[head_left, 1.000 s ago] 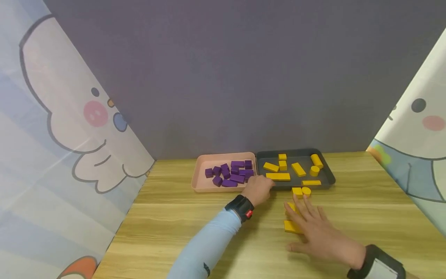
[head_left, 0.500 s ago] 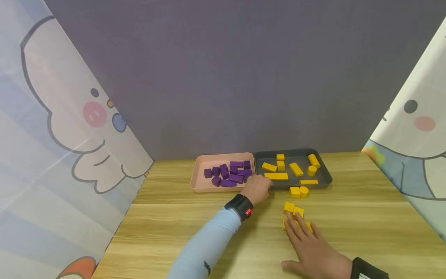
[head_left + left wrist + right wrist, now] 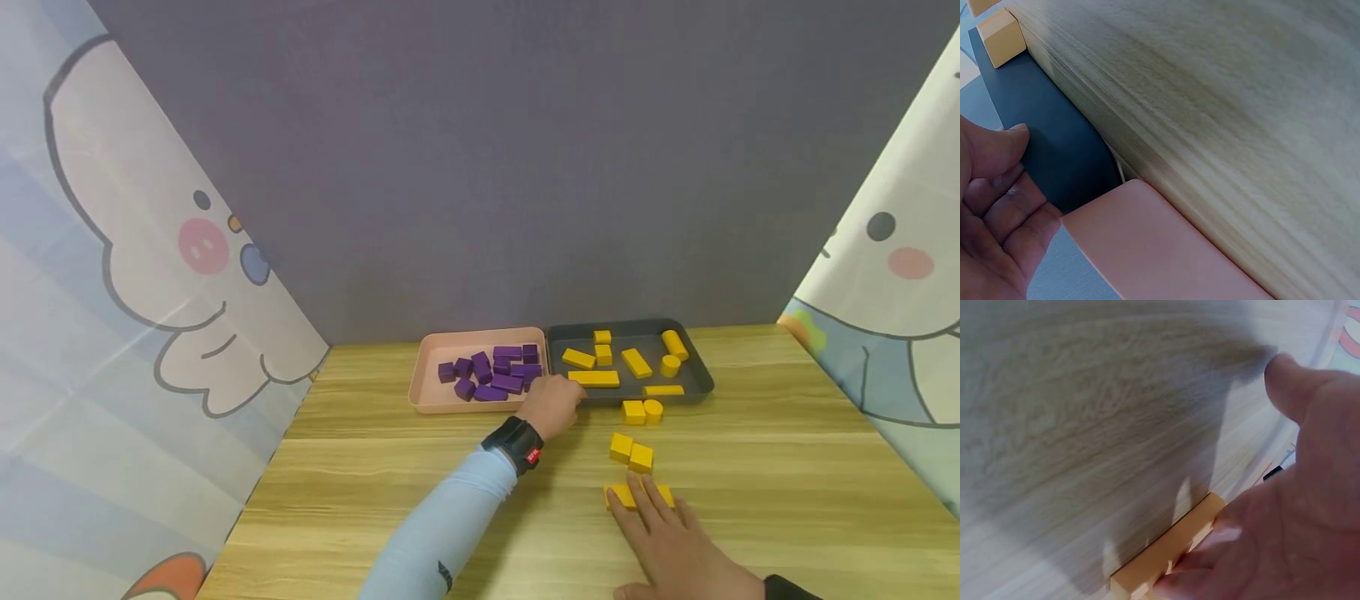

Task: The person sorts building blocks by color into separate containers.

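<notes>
The left hand (image 3: 551, 407) pinches the front wall of the dark grey tray (image 3: 1060, 134), thumb on the outer side and fingers curled at the rim, close to where the pink tray (image 3: 427, 400) adjoins it. Several yellow blocks of different shapes, including a long bar (image 3: 594, 379), lie in the grey tray. On the table, the right hand (image 3: 678, 546) rests spread fingers on a long yellow block (image 3: 1169, 547), its thumb held apart. Parts of that block are covered by the fingers in the head view. Two yellow cubes (image 3: 620, 447) stand just beyond the fingertips.
Purple blocks (image 3: 507, 384) fill much of the pink tray. By the grey tray's front wall sit a yellow cube (image 3: 633, 412) and a yellow cylinder (image 3: 653, 411). A grey panel (image 3: 480, 167) rises behind the trays, with cartoon-printed cloth (image 3: 150, 250) at both sides.
The right hand has drawn back toward the person, uncovering the two cubes. Under its fingers the long yellow block has slid slightly nearer. The left hand keeps its hold on the tray.
</notes>
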The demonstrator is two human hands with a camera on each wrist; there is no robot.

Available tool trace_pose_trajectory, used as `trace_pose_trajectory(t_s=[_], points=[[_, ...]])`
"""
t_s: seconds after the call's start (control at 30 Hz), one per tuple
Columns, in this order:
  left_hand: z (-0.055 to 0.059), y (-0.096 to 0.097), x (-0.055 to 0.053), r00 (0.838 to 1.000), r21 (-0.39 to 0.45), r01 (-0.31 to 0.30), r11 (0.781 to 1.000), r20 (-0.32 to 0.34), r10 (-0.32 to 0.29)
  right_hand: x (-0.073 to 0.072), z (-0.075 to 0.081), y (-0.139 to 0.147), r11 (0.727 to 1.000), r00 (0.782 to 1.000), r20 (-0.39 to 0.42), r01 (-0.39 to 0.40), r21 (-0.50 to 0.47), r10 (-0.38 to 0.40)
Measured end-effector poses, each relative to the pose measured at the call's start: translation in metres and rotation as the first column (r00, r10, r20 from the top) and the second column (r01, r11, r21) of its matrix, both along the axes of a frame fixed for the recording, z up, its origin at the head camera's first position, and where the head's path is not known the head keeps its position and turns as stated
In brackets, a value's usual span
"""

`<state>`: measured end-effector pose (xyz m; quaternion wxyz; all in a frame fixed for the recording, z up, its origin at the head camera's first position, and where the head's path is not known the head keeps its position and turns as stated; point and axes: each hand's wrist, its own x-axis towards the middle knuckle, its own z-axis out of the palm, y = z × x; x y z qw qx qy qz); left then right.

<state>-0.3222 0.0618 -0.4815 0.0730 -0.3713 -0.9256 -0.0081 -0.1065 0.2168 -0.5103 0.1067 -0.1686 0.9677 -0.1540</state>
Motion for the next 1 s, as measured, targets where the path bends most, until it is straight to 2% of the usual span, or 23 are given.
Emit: trace_pose_trajectory(t_s=[0.2,0.47,0.6,0.73,0.87,0.93,1.0], points=[[0.001,-0.001,0.000,1.000,0.005,0.008,1.000,-0.019,-0.008,-0.005,0.008,-0.006,0.999,0.999,0.005,0.034,0.028,-0.034],[0.003,0.001,-0.001,1.000,0.010,0.005,1.000,-0.008,-0.005,-0.015,0.020,-0.014,0.994,0.997,-0.040,0.062,0.087,-0.059],[0.006,0.002,-0.001,1.000,0.002,0.009,1.000,0.001,-0.009,-0.017,0.023,-0.013,0.996,0.998,-0.041,0.041,0.080,-0.038],[0.008,0.000,-0.004,0.999,0.002,0.042,0.999,0.002,-0.042,-0.020,0.025,-0.012,0.997,0.999,-0.046,0.022,0.069,-0.019],[0.012,-0.001,-0.005,0.997,0.019,0.071,0.997,0.038,-0.071,-0.022,0.031,-0.009,0.999,0.998,-0.051,0.029,0.036,-0.027],[0.014,-0.001,-0.006,0.995,0.027,0.076,0.997,0.056,-0.078,-0.025,0.035,-0.007,0.999,0.996,-0.079,0.036,0.018,-0.035],[0.016,-0.001,-0.006,0.994,0.031,0.080,0.996,0.071,-0.082,-0.028,0.040,-0.004,1.000,0.986,-0.164,0.027,0.006,-0.026]])
